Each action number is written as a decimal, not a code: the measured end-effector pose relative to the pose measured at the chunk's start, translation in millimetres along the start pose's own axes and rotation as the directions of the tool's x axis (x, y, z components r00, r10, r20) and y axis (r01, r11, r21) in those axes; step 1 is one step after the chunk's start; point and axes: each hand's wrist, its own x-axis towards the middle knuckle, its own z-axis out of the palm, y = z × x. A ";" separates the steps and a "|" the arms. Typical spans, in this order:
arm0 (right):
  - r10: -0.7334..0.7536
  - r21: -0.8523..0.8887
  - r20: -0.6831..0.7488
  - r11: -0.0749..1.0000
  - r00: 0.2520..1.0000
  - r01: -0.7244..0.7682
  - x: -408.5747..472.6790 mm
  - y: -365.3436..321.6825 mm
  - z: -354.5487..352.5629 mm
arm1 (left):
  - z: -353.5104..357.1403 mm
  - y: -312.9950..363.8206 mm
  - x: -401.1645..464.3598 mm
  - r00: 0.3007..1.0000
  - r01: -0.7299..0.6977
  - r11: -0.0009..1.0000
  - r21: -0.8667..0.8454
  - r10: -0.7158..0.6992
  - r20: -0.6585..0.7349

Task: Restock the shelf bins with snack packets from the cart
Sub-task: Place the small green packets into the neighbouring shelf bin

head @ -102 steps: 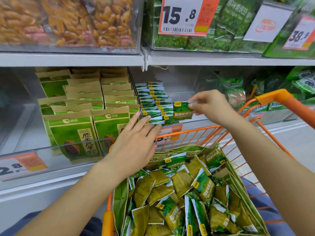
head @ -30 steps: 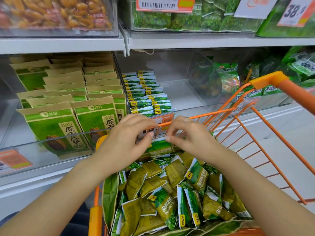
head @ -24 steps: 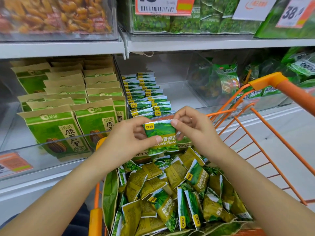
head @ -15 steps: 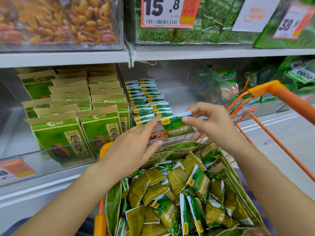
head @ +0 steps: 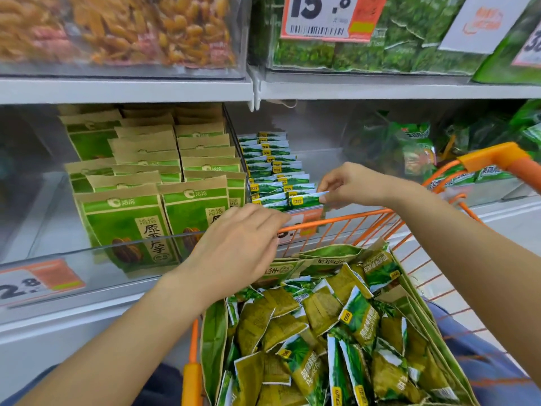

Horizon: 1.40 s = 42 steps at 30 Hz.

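My right hand (head: 349, 183) pinches the right end of a small green snack packet (head: 306, 200) at the front of a row of like packets (head: 270, 165) in the clear shelf bin (head: 325, 162). My left hand (head: 240, 244) hovers over the bin's front edge, fingers straight and reaching toward the packet's left end. Whether they touch it is unclear. Below, the orange cart (head: 345, 219) holds an open green bag full of several loose green packets (head: 330, 329).
Tall green-and-brown seed bags (head: 128, 227) fill the bin to the left behind a clear front lip. Price tags hang on the bin fronts (head: 38, 281). An upper shelf (head: 126, 89) carries bins of orange and green snacks. The cart's handle (head: 497, 159) juts at right.
Both hands lifted a packet out of the cart and carried it up to the bin. It now stands at the front of the row, and my left hand has let go of it.
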 end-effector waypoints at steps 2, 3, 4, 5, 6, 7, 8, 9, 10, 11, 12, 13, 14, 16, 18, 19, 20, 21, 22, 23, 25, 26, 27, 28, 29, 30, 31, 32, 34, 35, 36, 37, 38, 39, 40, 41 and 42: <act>-0.026 -0.113 -0.025 0.993 0.999 0.023 2.2 -4.4 -9.6 | -0.8 -0.5 0.6 1.000 0.011 1.000 -0.004 -0.011 0.018; -0.042 -0.155 -0.041 0.987 0.998 0.035 2.7 -6.9 -15.0 | -0.2 -1.0 1.2 1.000 0.015 1.000 0.001 -0.015 0.023; -0.047 -0.170 -0.039 0.985 0.998 0.039 2.8 -9.5 -19.4 | 0.6 -1.6 1.7 0.999 0.017 1.000 0.007 -0.017 0.030; -0.033 -0.165 -0.009 0.986 0.999 0.031 3.3 -11.3 -21.4 | 1.4 -2.0 2.2 0.999 0.016 1.000 0.014 -0.017 0.035; -0.007 -0.162 0.046 0.987 0.999 0.015 3.3 -13.0 -21.0 | 1.8 -2.2 2.5 0.999 0.014 1.000 0.021 -0.015 0.042; 0.027 -0.164 0.106 0.986 0.994 -0.009 3.7 -13.9 -18.8 | 2.1 -2.6 2.9 0.999 0.012 1.000 0.027 -0.013 0.046; 0.063 -0.163 0.151 0.986 0.987 -0.038 4.6 -14.0 -15.7 | 1.8 -2.8 3.3 0.999 0.013 0.999 0.031 -0.015 0.051; 0.094 -0.149 0.175 0.987 0.980 -0.068 5.5 -13.4 -12.8 | 1.2 -2.9 3.6 0.998 0.015 0.999 0.036 -0.017 0.055; 0.118 -0.125 0.189 0.988 0.975 -0.095 5.5 -13.1 -11.0 | 0.5 -2.7 3.7 0.998 0.018 0.999 0.039 -0.021 0.060; 0.130 -0.098 0.199 0.989 0.971 -0.113 4.6 -13.0 -10.6 | 0.1 -2.4 3.7 0.998 0.021 0.999 0.038 -0.023 0.063; 0.126 -0.067 0.206 0.991 0.970 -0.115 3.4 -12.7 -11.6 | -0.4 -2.0 3.9 0.997 0.022 0.999 0.034 -0.024 0.068; 0.107 -0.041 0.210 0.994 0.972 -0.101 2.1 -12.8 -12.9 | -0.7 -1.7 4.0 0.997 0.023 0.999 0.030 -0.025 0.072; 0.082 -0.027 0.209 0.997 0.975 -0.078 0.6 -13.5 -14.1 | -1.0 -1.7 4.0 0.997 0.024 0.999 0.029 -0.026 0.075; 0.034 -0.037 0.204 0.999 0.978 -0.027 -2.3 -16.6 -14.0 | -0.8 -2.4 3.5 0.997 0.019 0.999 0.031 -0.021 0.069; 0.026 -0.060 0.219 0.998 0.975 -0.013 -3.9 -19.3 -10.2 | -0.6 -2.6 3.1 0.998 0.013 0.999 0.029 -0.015 0.068; 0.039 -0.079 0.229 0.997 0.973 -0.021 -3.7 -20.3 -7.6 | -0.7 -2.5 3.0 0.997 0.014 0.999 0.029 -0.016 0.070; 0.064 -0.114 0.233 0.993 0.970 -0.038 -1.9 -20.8 -4.7 | -0.7 -2.3 3.0 0.997 0.014 0.999 0.030 -0.016 0.070; 0.095 -0.157 0.237 0.986 0.967 -0.059 0.5 -21.4 -1.5 | -1.0 -2.1 3.1 0.998 0.015 0.999 0.028 -0.017 0.068; 0.133 -0.197 0.242 0.977 0.961 -0.085 2.9 -22.5 2.3 | -1.3 -1.8 3.1 0.998 0.015 1.000 0.027 -0.017 0.064; 0.167 -0.222 0.245 0.969 0.955 -0.112 5.7 -22.9 6.5 | -1.4 -1.7 3.0 0.998 0.015 1.000 0.024 -0.017 0.061; 0.205 -0.230 0.254 0.962 0.945 -0.147 9.2 -23.6 13.6 | -1.7 -1.5 2.8 0.998 0.015 1.000 0.019 -0.016 0.058; 0.215 -0.221 0.268 0.963 0.939 -0.157 9.8 -24.3 15.9 | -1.7 -1.6 2.7 0.998 0.013 1.000 0.021 -0.014 0.057; 0.220 -0.211 0.282 0.964 0.934 -0.164 10.0 -25.6 17.7 | -1.6 -2.0 3.0 0.998 0.012 1.000 0.024 -0.014 0.059; 0.225 -0.206 0.288 0.964 0.931 -0.169 9.9 -27.7 18.8 | -1.5 -2.5 3.1 0.998 0.012 1.000 0.027 -0.013 0.061; 0.230 -0.215 0.287 0.961 0.930 -0.171 9.4 -29.2 19.0 | -1.2 -3.0 3.2 0.998 0.011 1.000 0.028 -0.013 0.063; 0.234 -0.234 0.277 0.957 0.932 -0.171 6.7 -31.2 18.6 | -1.0 -3.4 3.2 0.998 0.011 1.000 0.025 -0.013 0.066; 0.226 -0.254 0.245 0.953 0.943 -0.163 2.2 -33.7 17.6 | -0.5 -3.7 3.1 0.998 0.007 1.000 0.022 -0.008 0.062; 0.189 -0.277 0.177 0.951 0.966 -0.136 -5.6 -36.8 15.7 | -0.4 -3.9 2.9 0.999 -0.001 1.000 0.021 0.000 0.047; 0.032 -0.358 -0.065 0.932 0.997 -0.053 -30.4 -39.8 11.1 | -1.5 -2.0 3.1 1.000 -0.010 0.998 0.062 0.010 0.005; -0.071 -0.397 -0.197 0.918 0.978 -0.013 -47.6 -40.6 10.8 | -2.1 0.4 3.2 1.000 -0.008 0.994 0.105 0.009 -0.015; -0.156 -0.386 -0.296 0.922 0.942 0.031 -67.5 -42.3 12.3 | -2.9 3.7 2.8 1.000 -0.005 0.991 0.131 0.009 -0.030; -0.194 -0.320 -0.340 0.944 0.920 0.081 -86.4 -41.6 15.3 | -5.4 9.7 2.9 0.999 -0.005 0.993 0.119 0.010 -0.036; -0.195 -0.231 -0.328 0.965 0.924 0.122 -103.5 -41.2 19.9 | -9.2 18.8 2.7 1.000 -0.007 0.998 0.056 0.008 -0.008; -0.178 -0.160 -0.269 0.977 0.946 0.139 -114.6 -36.1 26.1 | -14.1 29.9 2.2 0.997 0.002 0.999 -0.049 0.002 0.076; -0.156 -0.139 -0.195 0.982 0.968 0.130 -120.9 -28.5 33.9 | -17.9 40.8 1.4 0.975 0.039 0.987 -0.159 -0.003 0.223; -0.136 -0.154 -0.137 0.981 0.981 0.114 -122.6 -18.0 42.4 | -18.1 50.8 0.4 0.918 0.089 0.969 -0.230 0.010 0.397; -0.121 -0.179 -0.098 0.979 0.988 0.102 -122.7 -8.3 50.6 | -15.3 59.8 -1.1 0.836 0.118 0.959 -0.257 0.044 0.546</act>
